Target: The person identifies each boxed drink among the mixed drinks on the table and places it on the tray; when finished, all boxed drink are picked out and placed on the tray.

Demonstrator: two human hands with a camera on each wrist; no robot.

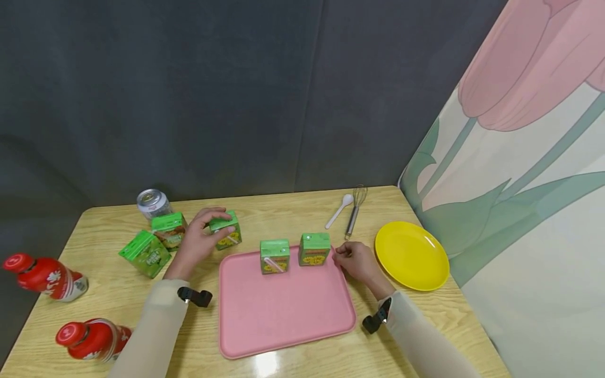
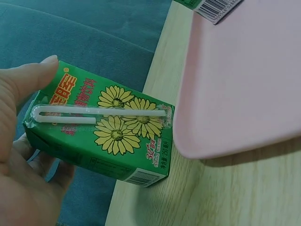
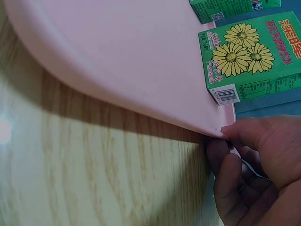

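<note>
My left hand (image 1: 200, 236) grips a green juice box (image 2: 113, 117) with yellow flowers and a straw on its front, thumb on one side and fingers on the other. That box stands just off the far left corner of a pink tray (image 1: 283, 320). My right hand (image 1: 356, 260) pinches the tray's right rim near its far corner, thumb on top and fingers curled beneath, as the right wrist view shows. Two more green juice boxes stand along the tray's far side: one with a straw (image 1: 274, 257) and, to its right, another (image 3: 249, 56) close to my right hand.
Left of my left hand are two other green boxes, one upright (image 1: 169, 231) and one tilted (image 1: 145, 254), and a silver can (image 1: 153, 203). Red bottles (image 1: 52, 278) (image 1: 94, 340) lie at far left. A white spoon (image 1: 339, 211), a whisk (image 1: 354, 212) and a yellow plate (image 1: 412, 255) lie right.
</note>
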